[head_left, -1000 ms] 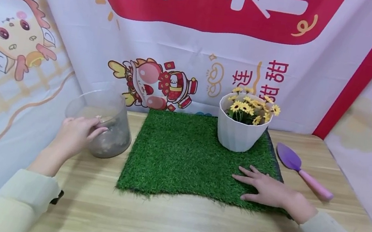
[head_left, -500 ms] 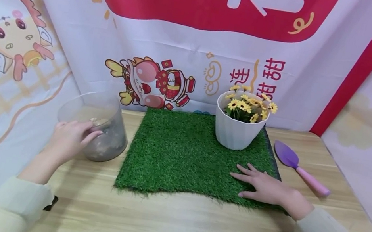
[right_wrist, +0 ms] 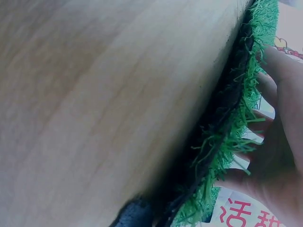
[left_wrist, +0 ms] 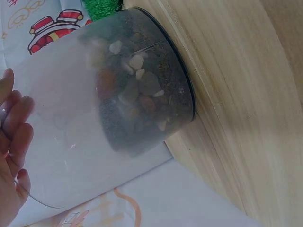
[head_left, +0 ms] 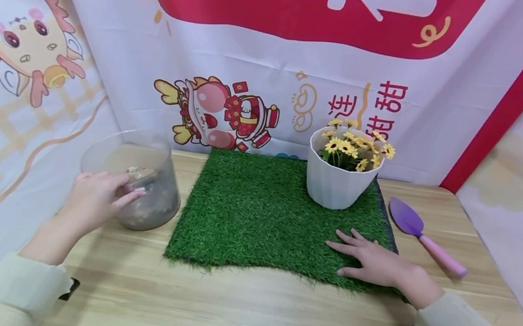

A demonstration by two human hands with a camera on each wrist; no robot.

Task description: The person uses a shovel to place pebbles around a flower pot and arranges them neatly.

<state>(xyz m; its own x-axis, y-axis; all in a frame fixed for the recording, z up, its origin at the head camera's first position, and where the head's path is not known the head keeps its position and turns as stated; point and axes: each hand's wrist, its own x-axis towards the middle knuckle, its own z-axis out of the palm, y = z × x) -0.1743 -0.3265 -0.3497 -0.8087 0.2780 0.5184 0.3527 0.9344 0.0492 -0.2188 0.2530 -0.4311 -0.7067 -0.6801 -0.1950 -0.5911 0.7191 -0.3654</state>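
Container (head_left: 154, 200), translucent, smooth, cylindrical, pebbles (left_wrist: 136, 62) inside

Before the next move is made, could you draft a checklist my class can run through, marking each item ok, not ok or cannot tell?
1. Left hand holding the clear tub: ok, it grips the top.
2. Stones in the tub loose: cannot tell.
3. Right hand on the grass mat: ok, it rests there, spread.
4. Mat's near edge straight: not ok, it runs wavy.
5. White flowerpot upright on the mat: ok.
6. Purple trowel in hand: not ok, it lies on the table.
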